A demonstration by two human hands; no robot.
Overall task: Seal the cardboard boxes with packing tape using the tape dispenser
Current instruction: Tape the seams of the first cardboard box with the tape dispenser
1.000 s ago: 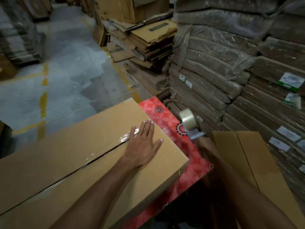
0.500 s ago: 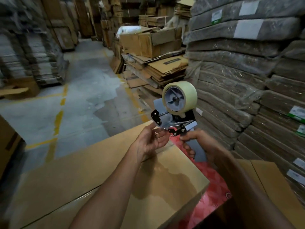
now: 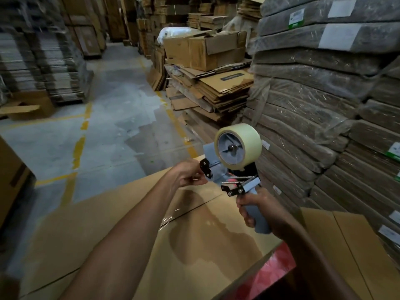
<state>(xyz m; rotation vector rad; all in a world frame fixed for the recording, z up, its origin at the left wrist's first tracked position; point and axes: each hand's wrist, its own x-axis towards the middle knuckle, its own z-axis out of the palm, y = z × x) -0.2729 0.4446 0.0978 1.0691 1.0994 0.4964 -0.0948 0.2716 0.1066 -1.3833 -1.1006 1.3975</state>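
A long brown cardboard box (image 3: 134, 230) lies in front of me, its centre seam partly covered with clear tape. Above its far end I hold a grey tape dispenser (image 3: 233, 167) upright, with a pale roll of tape on its hub. My right hand (image 3: 257, 210) grips the dispenser's handle. At the dispenser's front end, by the black roller bracket, my left hand (image 3: 189, 175) pinches with curled fingers; whether it holds the tape end I cannot tell.
A red patterned surface (image 3: 275, 271) shows under the box at the right. Another flat brown box (image 3: 337, 241) lies at the right. Wrapped cardboard stacks (image 3: 324, 100) rise on the right, loose flattened cartons (image 3: 216, 87) beyond. An aisle of grey floor (image 3: 104, 131) with yellow lines runs left.
My left hand left the box top and rose to the dispenser's front. My right hand lifted the dispenser from beside the box to above it. My view tilted up.
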